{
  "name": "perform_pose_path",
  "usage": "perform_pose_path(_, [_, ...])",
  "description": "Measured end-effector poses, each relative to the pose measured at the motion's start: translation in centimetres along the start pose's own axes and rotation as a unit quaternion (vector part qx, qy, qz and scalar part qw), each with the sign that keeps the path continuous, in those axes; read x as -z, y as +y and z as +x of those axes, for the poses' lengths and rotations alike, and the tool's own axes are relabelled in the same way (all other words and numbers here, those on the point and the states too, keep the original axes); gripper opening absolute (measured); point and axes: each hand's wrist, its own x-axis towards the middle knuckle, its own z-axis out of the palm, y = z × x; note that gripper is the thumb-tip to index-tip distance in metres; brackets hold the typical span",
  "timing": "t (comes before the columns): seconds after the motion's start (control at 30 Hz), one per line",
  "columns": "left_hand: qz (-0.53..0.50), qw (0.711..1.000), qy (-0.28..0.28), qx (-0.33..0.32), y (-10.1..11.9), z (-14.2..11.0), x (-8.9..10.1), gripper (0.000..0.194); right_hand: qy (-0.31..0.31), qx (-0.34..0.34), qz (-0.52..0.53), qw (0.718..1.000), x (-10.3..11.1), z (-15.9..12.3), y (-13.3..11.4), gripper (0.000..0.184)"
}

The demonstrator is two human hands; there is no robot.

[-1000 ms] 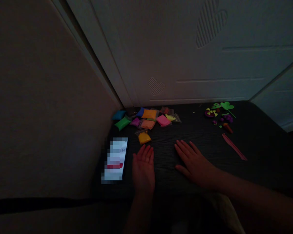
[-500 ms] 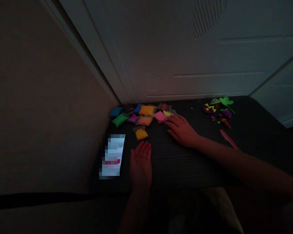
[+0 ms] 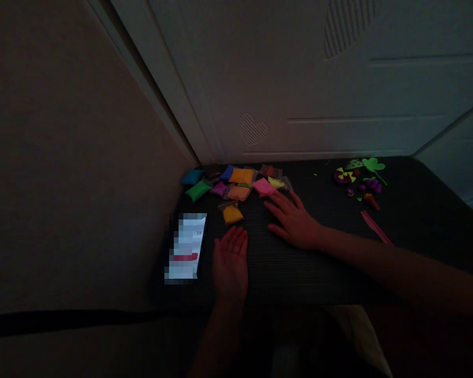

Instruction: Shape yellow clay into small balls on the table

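Pink packet [image 3: 264, 187] sat right by the spread fingertips of the right hand [image 3: 294, 221], nothing gripped, contact hard to tell. Palm-up left hand [image 3: 230, 266] was empty too. Light touch looked best near neighbouring packets [image 3: 238, 193], imo. Open tabletop [image 3: 287, 275] stretched rightward; phone [image 3: 186, 248] crowded the left edge.

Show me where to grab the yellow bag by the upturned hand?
Probably pinch the filled part of the yellow bag from its right: the clear flap points to the back left, and no packet lies between it and the right hand.
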Motion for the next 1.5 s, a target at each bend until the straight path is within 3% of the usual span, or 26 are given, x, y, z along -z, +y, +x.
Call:
perform_pose_path(0.07, [-0.002,1.000,-0.002,0.003,0.0,0.0,0.1,0.040,-0.008,0.019,0.002,1.000,-0.1,0.0,0.1,0.056])
perform_pose_path(0.2, [-0.009,1.000,-0.003,-0.004,0.0,0.0,0.1,0.038,0.002,-0.014,-0.004,1.000,-0.2,0.0,0.1,0.061])
perform_pose_path(0.37, [-0.015,1.000,0.002,0.005,0.1,0.0,-0.1,0.036,-0.039,0.066,0.011,0.997,-0.2,-0.2,-0.6,0.060])
perform_pose_path(0.53, [-0.014,1.000,-0.007,0.003,0.0,0.0,0.0,0.037,-0.031,0.004,0.011,0.999,0.0,-0.7,-0.9,0.063])
perform_pose_path(0.67, [-0.014,1.000,-0.006,0.012,0.0,0.0,0.2,0.037,-0.078,0.119,0.054,0.988,0.4,-3.1,-4.2,0.063])
perform_pose_path(0.73, [-0.012,1.000,-0.003,0.012,0.0,0.1,0.1,0.037,-0.092,0.124,0.078,0.985,0.8,-3.5,-4.9,0.063])
perform_pose_path(0.8, [-0.010,1.000,-0.001,0.009,0.0,0.1,0.0,0.038,-0.088,0.079,0.090,0.989,1.5,-2.9,-4.1,0.062])
perform_pose_path(0.9, [-0.009,1.000,0.001,0.008,0.0,0.0,-0.1,0.038,-0.046,0.000,0.112,0.993,2.5,-0.9,-0.5,0.057])
perform_pose_path(1.0, [-0.009,1.000,-0.002,0.007,0.0,-0.1,0.0,0.037,-0.037,0.001,0.116,0.993,2.6,0.2,2.7,0.055])
perform_pose_path(1.07, [-0.012,1.000,-0.002,0.005,-0.1,-0.1,0.1,0.037,-0.056,0.027,0.104,0.993,2.0,-0.2,3.6,0.055])
perform_pose_path(1.17, [-0.012,1.000,0.002,0.007,-0.1,-0.1,0.1,0.037,-0.087,0.058,0.098,0.990,0.9,-1.7,2.5,0.058])
perform_pose_path(1.37, [-0.010,1.000,0.001,0.014,0.1,-0.1,-0.1,0.038,-0.126,0.149,0.112,0.974,1.3,-5.1,-3.2,0.062])
perform_pose_path(1.43, [-0.007,1.000,-0.001,0.015,0.0,-0.1,-0.1,0.038,-0.130,0.182,0.111,0.968,1.4,-5.2,-3.4,0.061])
perform_pose_path(1.5, [-0.005,1.000,-0.002,0.013,0.0,0.0,-0.1,0.037,-0.124,0.169,0.098,0.973,1.2,-4.4,-1.9,0.060])
